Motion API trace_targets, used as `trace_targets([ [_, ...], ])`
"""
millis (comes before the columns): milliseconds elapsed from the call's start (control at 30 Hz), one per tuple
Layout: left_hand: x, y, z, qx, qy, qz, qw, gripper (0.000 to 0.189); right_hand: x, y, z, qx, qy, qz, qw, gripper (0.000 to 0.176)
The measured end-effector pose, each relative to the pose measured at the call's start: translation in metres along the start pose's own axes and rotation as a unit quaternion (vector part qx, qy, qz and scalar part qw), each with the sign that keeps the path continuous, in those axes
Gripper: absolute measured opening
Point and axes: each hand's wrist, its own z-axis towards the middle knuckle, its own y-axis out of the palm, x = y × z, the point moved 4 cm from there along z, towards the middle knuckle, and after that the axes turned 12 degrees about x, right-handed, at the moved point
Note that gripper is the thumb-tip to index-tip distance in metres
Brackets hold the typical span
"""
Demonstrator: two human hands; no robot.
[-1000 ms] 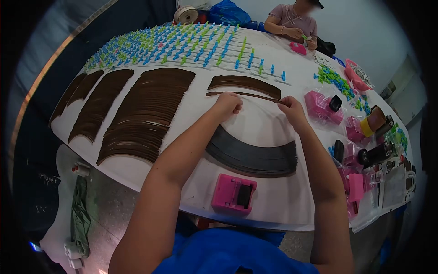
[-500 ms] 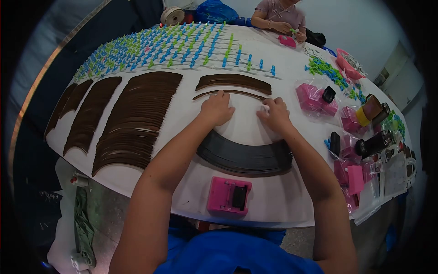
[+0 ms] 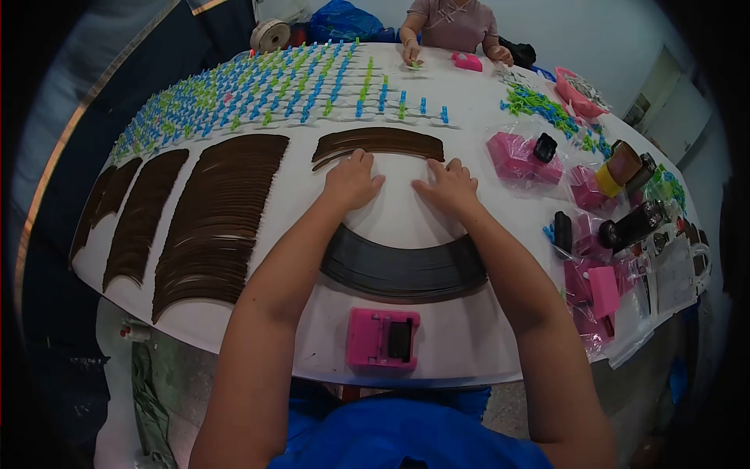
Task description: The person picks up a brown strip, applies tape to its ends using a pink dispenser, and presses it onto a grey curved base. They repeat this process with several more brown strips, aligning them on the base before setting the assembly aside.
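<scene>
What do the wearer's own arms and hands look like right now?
The left arm and right arm are bare from above the elbow down, without cables or markings I can make out. The left hand and right hand wear no gloves; no watch shows. The shirt is blue.

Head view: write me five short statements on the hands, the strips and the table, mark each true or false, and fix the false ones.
1. The left hand is at the near edge of the small brown stack. True.
2. The right hand grips the pink device. False: it is by the right end of the small brown stack, thumb and fingers apart.
3. The dark grey strips lie between the small brown stack and the pink device. True.
4. The clips are all red. False: most are blue or green.
5. A pink basket stands on the table. True.
</scene>
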Motion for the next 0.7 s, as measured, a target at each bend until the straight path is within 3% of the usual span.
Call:
trace_targets([
  [700,-0.005,0.000,-0.004,0.005,-0.017,0.012,1.000,0.058,-0.001,-0.001,0.014,-0.087,0.053,-0.003,0.995,0.085],
])
